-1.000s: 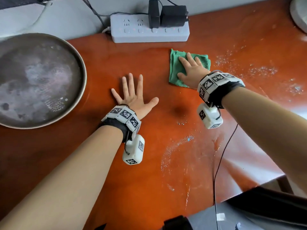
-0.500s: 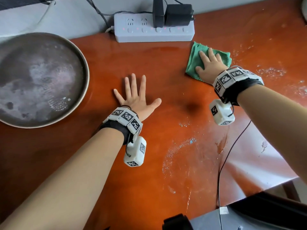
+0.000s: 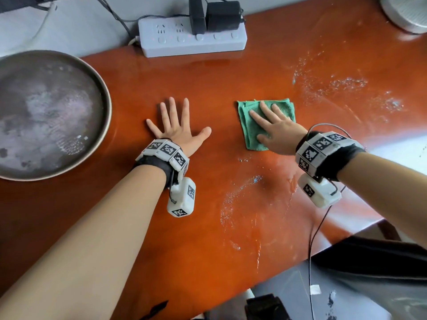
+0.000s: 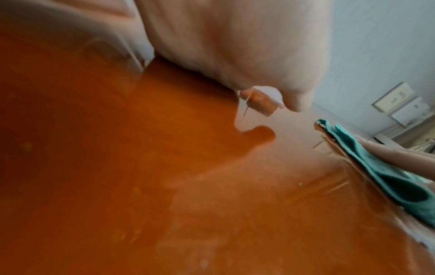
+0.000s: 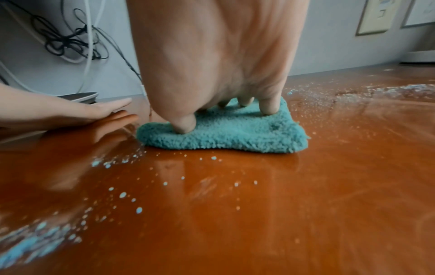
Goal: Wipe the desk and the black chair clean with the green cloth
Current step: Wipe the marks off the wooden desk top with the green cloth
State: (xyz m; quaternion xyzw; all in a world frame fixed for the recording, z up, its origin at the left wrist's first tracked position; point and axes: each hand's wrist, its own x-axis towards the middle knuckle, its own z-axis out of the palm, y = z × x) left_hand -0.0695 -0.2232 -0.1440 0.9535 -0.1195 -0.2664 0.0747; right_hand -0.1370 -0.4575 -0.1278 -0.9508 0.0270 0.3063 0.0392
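The folded green cloth (image 3: 251, 125) lies on the glossy orange-brown desk (image 3: 208, 227), near its middle. My right hand (image 3: 275, 125) presses flat on the cloth with straight, spread fingers; in the right wrist view the fingertips dent the cloth (image 5: 235, 130). To the left of the cloth, my left hand (image 3: 178, 125) rests palm down on the bare desk, fingers fanned out. In the left wrist view the cloth (image 4: 376, 171) shows at the right edge. White specks and wet smears (image 3: 335, 86) cover the desk to the right and in front. The black chair (image 3: 369, 262) shows at the bottom right.
A large round metal tray (image 3: 46, 112) sits at the left. A white power strip (image 3: 194, 40) with two black adapters lies against the back wall. A white round base (image 3: 409, 12) stands in the far right corner. A thin black cable (image 3: 312, 250) hangs from my right wrist.
My right hand has slid the cloth from the back of the desk, near the power strip, toward me and to the left. The left hand has stayed in place.
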